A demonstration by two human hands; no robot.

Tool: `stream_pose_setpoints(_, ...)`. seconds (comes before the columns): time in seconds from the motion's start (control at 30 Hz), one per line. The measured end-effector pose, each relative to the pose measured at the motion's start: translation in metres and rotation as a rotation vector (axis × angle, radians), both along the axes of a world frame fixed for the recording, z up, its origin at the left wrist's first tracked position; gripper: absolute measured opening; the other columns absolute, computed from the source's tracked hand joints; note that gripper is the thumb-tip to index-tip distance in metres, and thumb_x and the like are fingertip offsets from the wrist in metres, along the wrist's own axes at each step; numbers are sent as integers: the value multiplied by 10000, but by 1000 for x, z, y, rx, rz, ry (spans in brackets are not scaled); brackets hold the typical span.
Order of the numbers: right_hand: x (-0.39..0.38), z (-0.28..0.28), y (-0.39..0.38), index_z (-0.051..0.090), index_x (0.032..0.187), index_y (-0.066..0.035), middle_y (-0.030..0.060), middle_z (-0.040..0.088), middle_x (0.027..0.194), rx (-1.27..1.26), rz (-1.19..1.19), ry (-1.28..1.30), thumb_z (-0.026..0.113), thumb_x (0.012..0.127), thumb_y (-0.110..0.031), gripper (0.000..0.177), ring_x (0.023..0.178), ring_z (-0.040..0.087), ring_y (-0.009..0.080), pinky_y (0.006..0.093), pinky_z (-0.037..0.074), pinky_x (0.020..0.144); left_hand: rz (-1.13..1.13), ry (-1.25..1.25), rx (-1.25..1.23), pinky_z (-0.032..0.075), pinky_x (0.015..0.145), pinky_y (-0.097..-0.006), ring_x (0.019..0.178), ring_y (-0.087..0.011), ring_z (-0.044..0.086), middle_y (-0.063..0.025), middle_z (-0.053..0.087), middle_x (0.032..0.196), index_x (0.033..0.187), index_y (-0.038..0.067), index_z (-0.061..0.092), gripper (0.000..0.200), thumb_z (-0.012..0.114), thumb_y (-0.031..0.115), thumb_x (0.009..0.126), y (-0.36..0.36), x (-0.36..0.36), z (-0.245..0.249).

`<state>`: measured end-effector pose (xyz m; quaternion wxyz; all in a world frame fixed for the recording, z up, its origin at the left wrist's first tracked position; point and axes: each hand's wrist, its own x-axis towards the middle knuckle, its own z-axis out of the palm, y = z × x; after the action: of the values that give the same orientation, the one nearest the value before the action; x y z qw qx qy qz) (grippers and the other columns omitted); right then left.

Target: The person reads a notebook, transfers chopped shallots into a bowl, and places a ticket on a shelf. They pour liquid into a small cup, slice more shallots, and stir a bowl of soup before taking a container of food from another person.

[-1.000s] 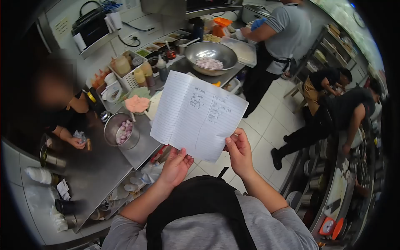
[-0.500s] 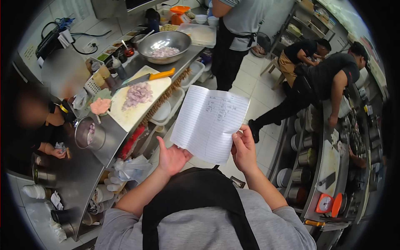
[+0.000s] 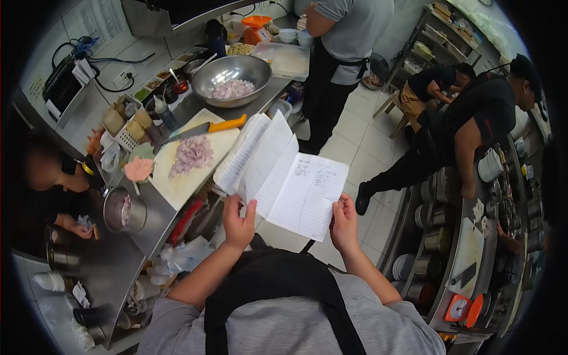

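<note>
A notebook [image 3: 307, 195] is gripped open: fanned leaves by the left hand [image 3: 238, 218], written page by the right hand [image 3: 345, 223]. Leafing is judged underway; one leaf needs freeing next.

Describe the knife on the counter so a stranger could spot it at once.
Find the steel counter on the left, then its white cutting board with chopped pink onion. The knife lies along the board's far edge, alone in having an orange handle.

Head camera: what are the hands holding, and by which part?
A lined notebook: left hand grips the fanned pages' lower edge, right hand the written page's lower corner.
</note>
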<state>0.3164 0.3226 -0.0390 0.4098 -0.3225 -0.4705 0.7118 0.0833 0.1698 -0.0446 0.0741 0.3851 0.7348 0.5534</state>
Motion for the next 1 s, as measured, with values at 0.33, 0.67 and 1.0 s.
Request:
stream_pose_setpoints(0.33,-101,37,64,529,1219,-88,29,647,1015,14,82,-138,484,1048,-69,177,759,586,63,216,470,614,-429,590,294,568,796,-397,972,-326,690,-156,658,1184,1224,217,659,510,732,13,762,67,-76,30)
stream_pose_setpoints(0.67,-141,0,116,510,1266,-4,107,642,1127,-434,263,-285,562,1036,-243,335,935,692,219,368,595,788,-783,672,-203,412,1072,-449,1292,-295,545,-4,667,1265,1356,247,614,441,648,183,921,121,-107,1)
stream_pose_setpoints(1.0,-199,-156,303,499,1279,-76,85,653,1045,-155,153,-436,584,993,-56,299,952,646,193,363,570,777,-524,162,-337,442,1061,-413,1255,-349,550,-139,587,1354,1398,124,549,514,682,297,932,152,-150,-17)
